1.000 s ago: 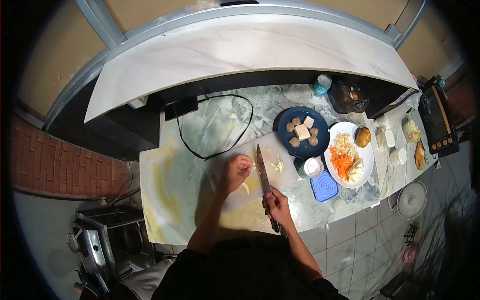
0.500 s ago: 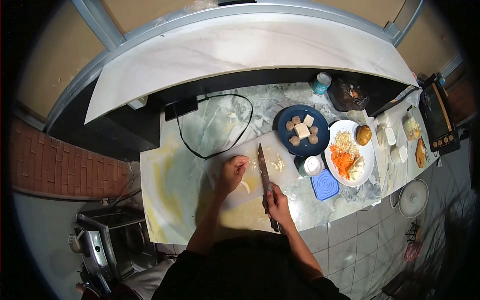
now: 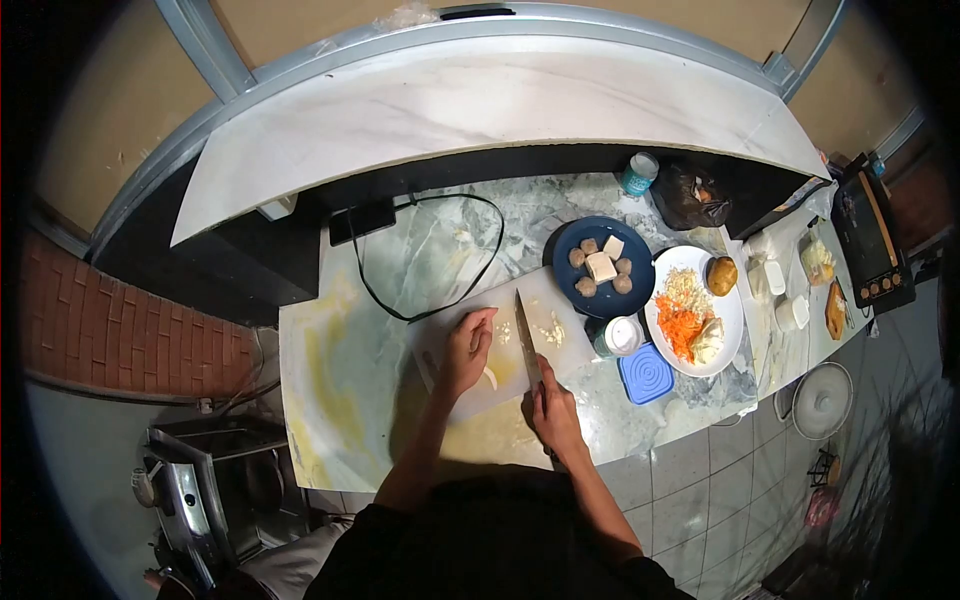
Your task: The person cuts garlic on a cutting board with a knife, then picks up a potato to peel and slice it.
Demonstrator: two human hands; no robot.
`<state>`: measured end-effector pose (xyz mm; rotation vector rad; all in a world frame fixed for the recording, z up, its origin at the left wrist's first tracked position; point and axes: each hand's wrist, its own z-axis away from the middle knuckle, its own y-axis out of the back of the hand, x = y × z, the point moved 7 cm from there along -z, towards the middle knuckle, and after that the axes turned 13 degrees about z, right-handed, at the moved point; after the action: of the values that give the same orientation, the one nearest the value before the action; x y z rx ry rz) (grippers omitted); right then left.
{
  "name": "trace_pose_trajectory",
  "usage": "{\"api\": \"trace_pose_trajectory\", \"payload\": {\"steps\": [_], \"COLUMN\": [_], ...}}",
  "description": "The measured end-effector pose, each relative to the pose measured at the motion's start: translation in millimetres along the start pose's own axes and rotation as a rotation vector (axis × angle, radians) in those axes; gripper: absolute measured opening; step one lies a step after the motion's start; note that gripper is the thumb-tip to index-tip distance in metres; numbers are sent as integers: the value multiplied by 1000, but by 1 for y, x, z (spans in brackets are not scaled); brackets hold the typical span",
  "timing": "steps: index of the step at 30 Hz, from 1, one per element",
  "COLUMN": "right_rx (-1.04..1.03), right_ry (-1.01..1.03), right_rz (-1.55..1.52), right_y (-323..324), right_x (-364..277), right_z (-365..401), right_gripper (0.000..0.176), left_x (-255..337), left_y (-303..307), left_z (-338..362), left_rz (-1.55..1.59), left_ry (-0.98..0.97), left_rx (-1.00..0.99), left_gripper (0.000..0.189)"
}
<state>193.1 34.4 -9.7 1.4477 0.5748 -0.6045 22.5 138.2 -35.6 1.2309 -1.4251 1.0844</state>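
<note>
Right hand (image 3: 553,415) – closed around the handle of the knife (image 3: 526,342), blade pointing away from you along the cutting board (image 3: 548,288), tip near the far edge

Left hand (image 3: 465,346) – loosely spread, palm down on the board, fingertips just beside the flat of the blade; you seem to grip nothing with it, though too small to be sure

Chopped white bits (image 3: 549,330) lie just right of the blade. A pale sliver (image 3: 490,378) sits by your left wrist

Further out: jar with white lid (image 3: 622,337) and blue lid (image 3: 645,373) off the board's right end, dark blue plate (image 3: 562,240) with cubes and balls, white plate (image 3: 735,318) with shredded carrot. Black cable (image 3: 365,272) loops over the marble counter (image 3: 335,365)

Risk, as judged: your left fingertips are close to the edge, so a sideways slip could nick them; the board overhangs toward you and could shift under pressure

Against a second ago: left fingers were bunched, now lie flatter; the knife keeps nearly the same line
</note>
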Motion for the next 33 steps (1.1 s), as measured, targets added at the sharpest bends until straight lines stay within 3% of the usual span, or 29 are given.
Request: {"api": "trace_pose_trajectory", "payload": {"steps": [2,4,6,8,10,13,15,17,18,19,20,22,23,24,26,29,33], "right_rx": [33,65,-54,-30,-7,-20,43,-122,-44,-245,-109,-75,6,62,98,115,136], "right_ry": [25,50,-54,-68,-85,-72,223,505,858,751,729,1088,1221,1272,1271,1250,1225], "right_rz": [75,149,306,309,311,489,472,240,-83,-49,-295,-121,-122,-138,-176,-205,-216], "right_y": [0,4,3,7,9,20,63,112,112,139,160,166,165,165,170,178,185], "right_x": [2,-1,-2,-9,-14,-31,-94,-177,-186,-243,-276,-342,-359,-363,-365,-357,-347], "right_z": [0,-1,-3,-8,-9,-13,-17,-16,-9,1,13,49,62,69,77,84,86], "right_gripper": [67,69,71,65,60,67,46,34,28,28,28,29,32,31,30,29,28], "left_x": [5,4,-7,-8,0,16,10,-17,-17,-15,-15,-15,28,0,-3,-3,-10], "left_y": [-2,-4,-7,-10,-14,-17,-18,-14,-16,-18,-19,-23,-31,-23,-18,-20,-23], "left_z": [-1,0,2,2,3,2,2,4,7,5,2,2,-7,-1,-4,-2,0], "left_rz": [7,-16,75,166,85,-38,5,175,180,135,91,65,77,85,29,-61,50], "left_ry": [-16,125,109,92,115,104,54,24,33,22,10,-51,-83,-115,-34,-129,-8], "left_rx": [-2,-21,-12,-5,-23,-47,-44,-96,-109,-79,-50,-58,-54,-42,-45,-68,-80], "left_gripper": [24,26,26,26,27,29,31,33,33,34,35,35,34,34,34,36,37]}}
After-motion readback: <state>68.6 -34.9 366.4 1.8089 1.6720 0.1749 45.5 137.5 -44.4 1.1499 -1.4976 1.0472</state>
